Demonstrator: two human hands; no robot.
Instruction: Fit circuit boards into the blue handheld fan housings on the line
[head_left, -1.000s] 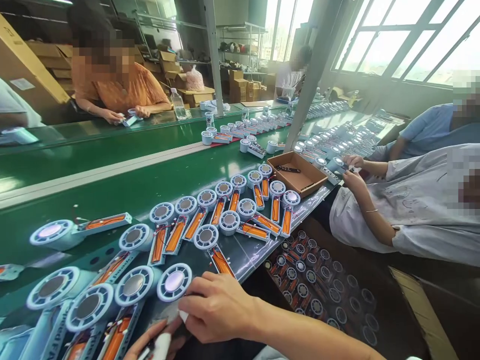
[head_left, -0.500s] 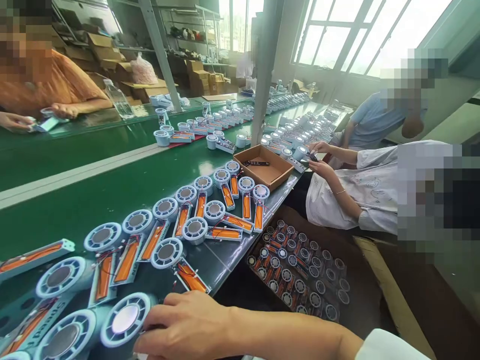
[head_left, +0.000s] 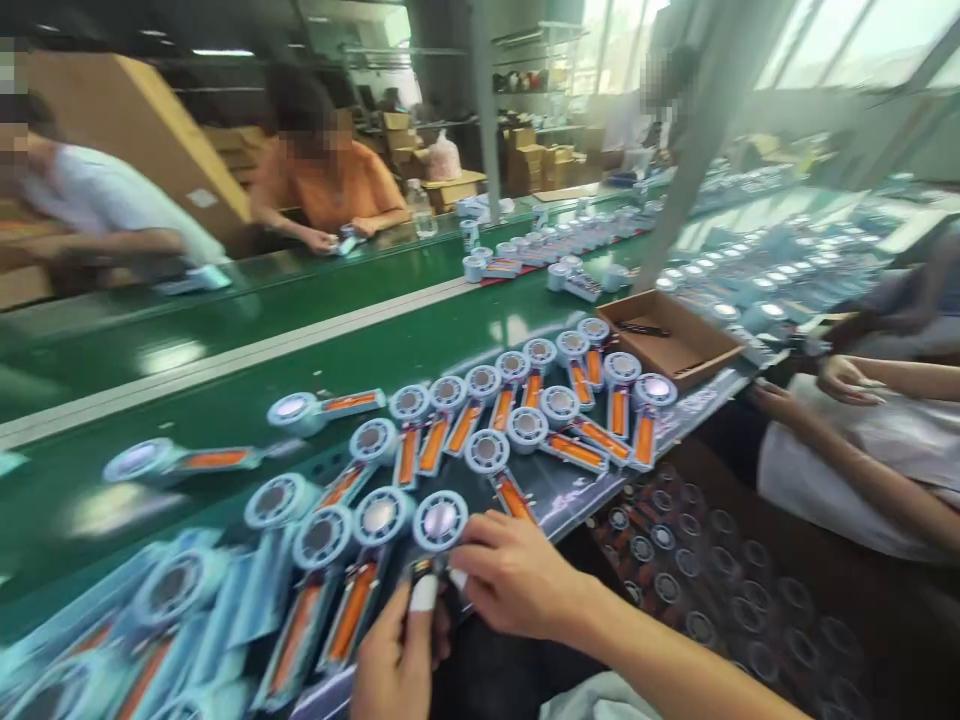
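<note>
Left hand (head_left: 394,640): thumb and fingers pinch a small dark part (head_left: 423,568). Right hand (head_left: 521,575): fingers bent, just beside it, can't tell if gripping. Round-headed unit (head_left: 440,520) just beyond the fingertips; orange-strip unit (head_left: 352,612) left of left fingers; carton (head_left: 675,350) well beyond right fingers.

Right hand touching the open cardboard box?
Apart. The head view shows round-headed units lying between the right hand and the open cardboard box.
</note>
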